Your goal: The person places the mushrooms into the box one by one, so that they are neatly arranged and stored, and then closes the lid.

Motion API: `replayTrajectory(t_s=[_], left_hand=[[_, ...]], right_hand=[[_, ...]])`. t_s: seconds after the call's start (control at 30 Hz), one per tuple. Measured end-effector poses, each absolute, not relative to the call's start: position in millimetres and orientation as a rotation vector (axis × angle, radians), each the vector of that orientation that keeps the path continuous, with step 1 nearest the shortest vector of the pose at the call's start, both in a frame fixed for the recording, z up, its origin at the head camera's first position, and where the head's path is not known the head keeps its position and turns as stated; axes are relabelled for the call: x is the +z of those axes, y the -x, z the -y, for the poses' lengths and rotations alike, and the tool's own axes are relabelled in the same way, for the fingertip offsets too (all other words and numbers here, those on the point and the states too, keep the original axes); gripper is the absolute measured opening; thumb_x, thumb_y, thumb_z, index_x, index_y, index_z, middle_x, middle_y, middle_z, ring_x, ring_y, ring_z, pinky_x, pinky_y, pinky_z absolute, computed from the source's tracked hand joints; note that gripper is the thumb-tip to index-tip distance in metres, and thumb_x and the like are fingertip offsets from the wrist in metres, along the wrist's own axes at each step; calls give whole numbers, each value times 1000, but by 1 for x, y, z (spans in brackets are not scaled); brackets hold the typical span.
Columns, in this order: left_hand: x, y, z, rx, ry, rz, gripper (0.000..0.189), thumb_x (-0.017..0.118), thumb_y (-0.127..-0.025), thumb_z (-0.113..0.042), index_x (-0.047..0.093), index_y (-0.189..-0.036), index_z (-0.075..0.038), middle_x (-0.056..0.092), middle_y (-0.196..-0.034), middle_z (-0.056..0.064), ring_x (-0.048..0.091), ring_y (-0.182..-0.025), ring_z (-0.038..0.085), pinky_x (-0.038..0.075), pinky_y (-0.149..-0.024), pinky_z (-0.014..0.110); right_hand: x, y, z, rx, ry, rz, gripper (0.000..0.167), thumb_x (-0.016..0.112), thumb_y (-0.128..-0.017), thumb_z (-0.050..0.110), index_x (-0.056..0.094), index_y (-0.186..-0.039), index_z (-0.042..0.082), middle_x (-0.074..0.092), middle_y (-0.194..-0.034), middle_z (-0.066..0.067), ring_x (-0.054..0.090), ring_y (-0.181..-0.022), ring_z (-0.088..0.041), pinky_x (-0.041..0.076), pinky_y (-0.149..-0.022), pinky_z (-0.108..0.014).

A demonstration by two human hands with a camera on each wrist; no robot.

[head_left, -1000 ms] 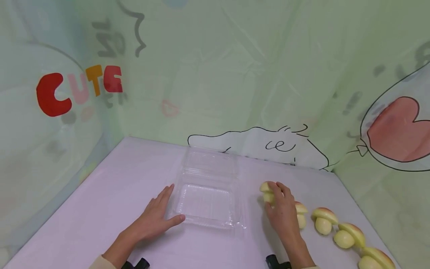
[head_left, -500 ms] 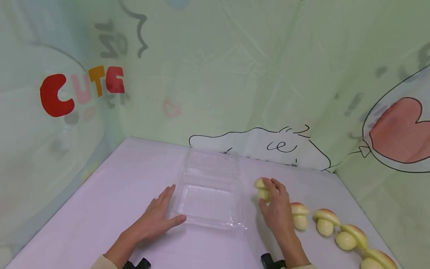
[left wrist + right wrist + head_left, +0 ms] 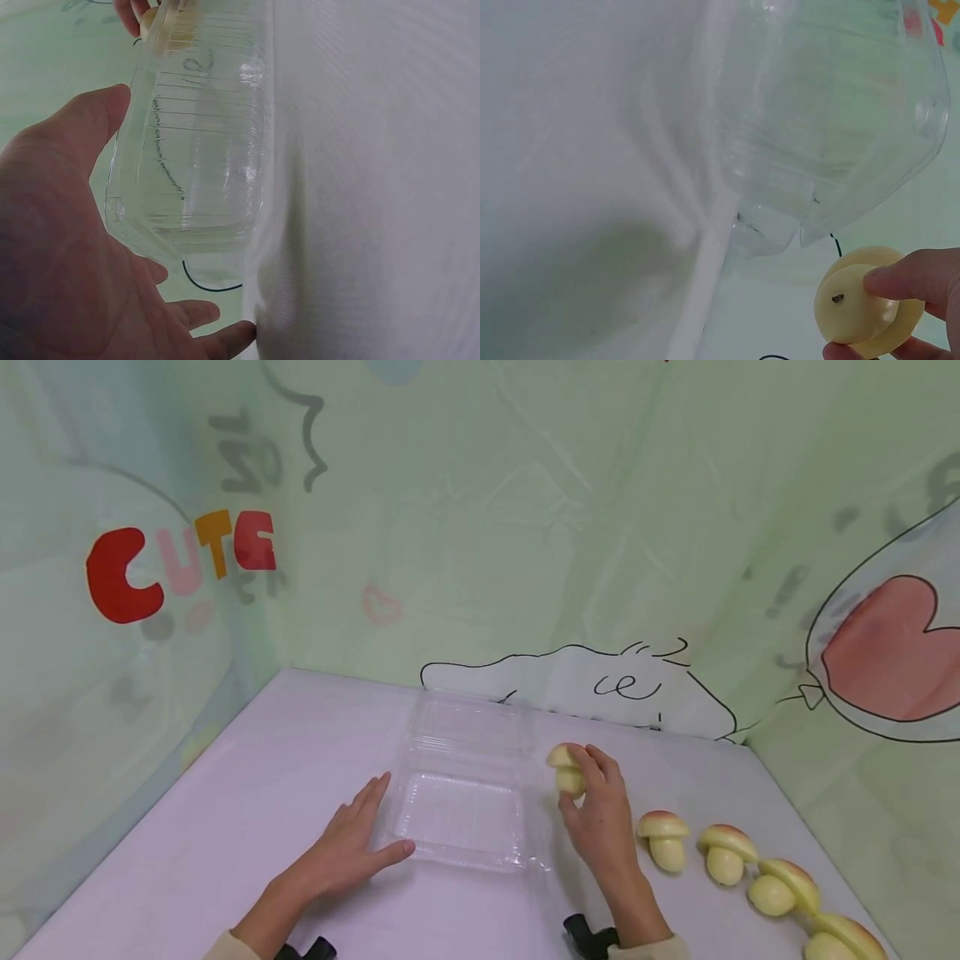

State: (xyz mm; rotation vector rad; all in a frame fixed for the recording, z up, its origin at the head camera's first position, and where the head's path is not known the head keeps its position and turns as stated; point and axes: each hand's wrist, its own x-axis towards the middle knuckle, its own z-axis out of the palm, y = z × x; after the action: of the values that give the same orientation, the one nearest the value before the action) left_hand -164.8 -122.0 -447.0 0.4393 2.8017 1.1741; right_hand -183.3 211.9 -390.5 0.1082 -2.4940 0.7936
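A clear plastic clamshell container [image 3: 461, 818] lies with its lid [image 3: 472, 724] folded back toward the far wall. My left hand [image 3: 348, 843] rests at the container's left side, fingers spread and thumb at its near left corner; the left wrist view shows the thumb against the rim. To the right of the container, my right hand [image 3: 603, 822] pinches a mushroom [image 3: 567, 772], pale yellow with a reddish cap. In the right wrist view the mushroom's [image 3: 847, 311] rounded stem end faces the camera, with a small dark mark on it.
Several similar mushrooms lie in a curved row at the right, the nearest to my right hand being one mushroom [image 3: 664, 841]. A white cloth-covered table [image 3: 315, 727] meets printed curtains [image 3: 480, 527] at the back and sides.
My right hand has carried the mushroom left and slightly away from me, toward the container, uncovering another mushroom in the row. My left hand and the container keep their places.
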Motion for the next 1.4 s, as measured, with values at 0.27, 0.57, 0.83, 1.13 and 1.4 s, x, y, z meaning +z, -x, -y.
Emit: replayTrajectory(t_s=[0.27, 0.57, 0.83, 1.13, 1.4], left_hand=[[-447, 166, 122, 1153, -434, -2814, 105, 66, -93, -61, 10, -168, -13, 17, -172, 20, 17, -160, 39, 8, -127, 66], [-447, 166, 122, 1136, -440, -2822, 106, 66, -93, -62, 10, -168, -12, 17, -172, 20, 16, -160, 39, 8, -127, 66], [-447, 167, 122, 1140, -433, -2817, 106, 66, -93, -62, 10, -168, -13, 17, -172, 19, 16, -160, 39, 8, -127, 66], [-449, 167, 121, 1141, -445, -2818, 107, 65, -92, -64, 9, -168, -13, 17, -172, 18, 16, -160, 38, 8, -127, 66], [-450, 168, 121, 1141, -433, -2819, 106, 66, -92, -61, 10, -168, -12, 18, -172, 20, 17, -160, 39, 8, -127, 67]], right_hand=[[-385, 186, -196, 828, -109, 2511, 62, 75, -85, -10, 57, -142, 5, 47, -148, -28, 58, -124, -47, 56, -98, -57], [-384, 187, -180, 839, -188, 2447, 59, 75, -82, -11, 61, -138, 3, 53, -142, -28, 63, -113, -42, 59, -89, -52], [-382, 189, -167, 872, -193, 2474, 60, 77, -83, -8, 60, -139, 6, 51, -145, -26, 61, -121, -43, 59, -95, -53], [-388, 189, -158, 895, -218, 2445, 60, 78, -82, -10, 62, -137, 6, 53, -143, -25, 62, -120, -43, 59, -93, -53], [-390, 192, -148, 929, -282, 2419, 58, 75, -82, -13, 63, -136, 6, 54, -141, -26, 63, -117, -42, 60, -89, -51]])
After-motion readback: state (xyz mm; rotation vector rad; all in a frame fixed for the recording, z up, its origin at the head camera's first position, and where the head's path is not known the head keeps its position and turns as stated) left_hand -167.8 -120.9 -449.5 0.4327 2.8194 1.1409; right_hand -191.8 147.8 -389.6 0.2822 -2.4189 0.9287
